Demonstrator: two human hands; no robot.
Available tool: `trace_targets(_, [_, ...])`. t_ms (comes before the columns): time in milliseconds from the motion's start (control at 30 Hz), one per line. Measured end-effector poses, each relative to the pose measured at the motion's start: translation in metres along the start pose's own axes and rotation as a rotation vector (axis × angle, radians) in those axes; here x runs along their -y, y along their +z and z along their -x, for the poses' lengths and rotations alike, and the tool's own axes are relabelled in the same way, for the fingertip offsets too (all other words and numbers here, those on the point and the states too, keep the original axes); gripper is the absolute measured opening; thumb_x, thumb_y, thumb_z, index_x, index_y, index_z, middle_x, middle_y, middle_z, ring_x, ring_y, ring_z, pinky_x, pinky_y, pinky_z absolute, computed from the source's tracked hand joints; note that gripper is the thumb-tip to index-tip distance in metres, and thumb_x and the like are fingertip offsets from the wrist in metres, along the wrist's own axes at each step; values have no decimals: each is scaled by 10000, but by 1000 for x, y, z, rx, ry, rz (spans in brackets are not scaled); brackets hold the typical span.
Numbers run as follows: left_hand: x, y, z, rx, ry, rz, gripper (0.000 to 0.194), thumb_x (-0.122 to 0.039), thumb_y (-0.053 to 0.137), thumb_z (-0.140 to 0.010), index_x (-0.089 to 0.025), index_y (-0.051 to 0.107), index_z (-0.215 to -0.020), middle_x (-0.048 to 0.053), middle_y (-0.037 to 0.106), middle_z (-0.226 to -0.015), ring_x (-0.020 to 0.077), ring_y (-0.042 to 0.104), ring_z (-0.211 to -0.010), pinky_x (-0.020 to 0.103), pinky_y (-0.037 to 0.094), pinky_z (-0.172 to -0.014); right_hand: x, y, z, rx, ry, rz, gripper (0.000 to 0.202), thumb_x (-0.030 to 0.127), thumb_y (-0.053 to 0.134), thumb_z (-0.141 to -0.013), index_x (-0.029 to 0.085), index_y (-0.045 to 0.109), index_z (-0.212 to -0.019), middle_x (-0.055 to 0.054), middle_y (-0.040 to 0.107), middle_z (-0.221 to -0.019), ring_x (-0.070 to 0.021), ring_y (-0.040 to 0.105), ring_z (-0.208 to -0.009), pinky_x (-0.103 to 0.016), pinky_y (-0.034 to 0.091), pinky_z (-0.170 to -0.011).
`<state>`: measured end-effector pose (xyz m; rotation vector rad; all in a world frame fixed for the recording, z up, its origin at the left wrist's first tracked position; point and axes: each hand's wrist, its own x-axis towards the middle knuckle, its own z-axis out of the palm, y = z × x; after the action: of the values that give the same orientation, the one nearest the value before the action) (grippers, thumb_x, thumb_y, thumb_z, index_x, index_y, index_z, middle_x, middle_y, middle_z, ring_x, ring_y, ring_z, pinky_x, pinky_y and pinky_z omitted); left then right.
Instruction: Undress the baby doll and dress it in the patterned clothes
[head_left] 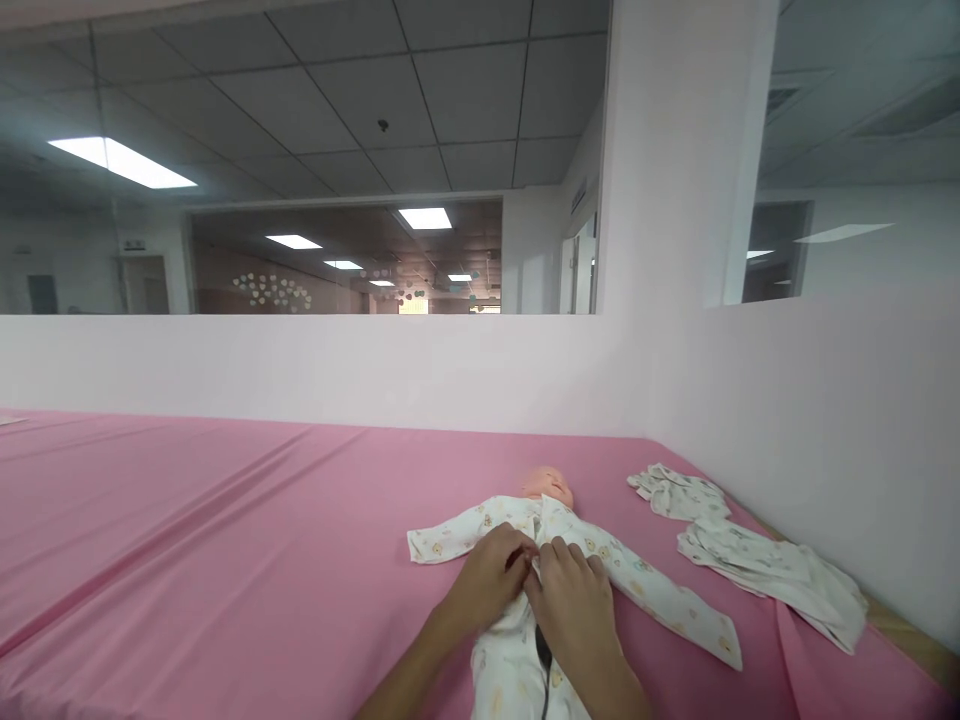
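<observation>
A baby doll (551, 484) lies on its back on the pink sheet, dressed in a white baby outfit (637, 575) printed with small yellow figures. Both its sleeves are spread out to the sides. At the chest, my left hand (495, 580) pinches the cloth at the front opening, fingers closed. Right beside it, my right hand (571, 595) presses and grips the same front edge with bent fingers. What lies exactly between the fingertips is hidden. A dark cord with a wider black part (543, 648) runs over the outfit beneath my right hand.
A pink sheet (225, 520) covers the wide surface, with folds at the left. Crumpled white printed baby clothes (780, 575) and another small white garment (679, 492) lie near the right wall. White walls (450, 370) with windows rise behind and at the right.
</observation>
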<state>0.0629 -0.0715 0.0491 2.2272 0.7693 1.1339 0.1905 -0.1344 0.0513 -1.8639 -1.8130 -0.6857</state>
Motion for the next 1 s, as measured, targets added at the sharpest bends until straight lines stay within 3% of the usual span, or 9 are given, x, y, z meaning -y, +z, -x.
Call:
trace_targets(233, [7, 2, 5, 13, -84, 64, 214, -191, 557, -796, -211, 666, -980, 12, 575, -874, 157, 515, -803, 278, 420, -733, -11, 12, -7, -23, 4, 55, 163, 119, 517, -867, 191, 587, -738, -68, 649, -767, -203, 605, -708, -316, 328, -598])
trace_targets(400, [6, 3, 6, 16, -50, 39, 234, -186, 572, -796, -224, 679, -1000, 10, 561, -874, 160, 514, -821, 289, 414, -753, -14, 17, -1, -102, -37, 88, 190, 94, 493, -869, 195, 561, -722, -73, 627, -741, -206, 582, -694, -317, 338, -588])
trace_targets(500, [2, 3, 6, 36, -37, 2, 237, -201, 591, -797, -239, 680, -1014, 11, 566, -891, 169, 525, -857, 296, 413, -776, -12, 18, 4, -122, 22, 5, 223, 111, 448, -890, 202, 531, -704, -68, 621, -726, -201, 574, -684, -315, 336, -599])
trace_targets(667, [0, 3, 7, 3, 18, -27, 54, -218, 582, -825, -201, 632, -816, 10, 574, -866, 157, 523, -829, 281, 395, -741, -9, 13, 4, 47, 187, -434, 183, 219, 429, -890, 217, 468, -712, -11, 616, -703, -166, 549, -628, -278, 334, -572])
trace_targets(733, [1, 5, 8, -45, 69, -44, 99, -157, 524, -831, -190, 590, -765, 10, 575, -837, 149, 514, -798, 279, 386, -724, -11, 9, 3, 102, 216, -562, 186, 260, 416, -887, 221, 444, -707, 5, 607, -693, -161, 542, -629, -266, 337, -570])
trace_targets(1000, [9, 7, 9, -77, 168, -56, 135, -160, 470, -867, -195, 596, -833, 30, 604, -848, 168, 539, -823, 299, 409, -763, -19, 7, 0, 131, 168, -577, 222, 310, 381, -901, 220, 459, -714, -12, 634, -722, -179, 551, -661, -281, 311, -593])
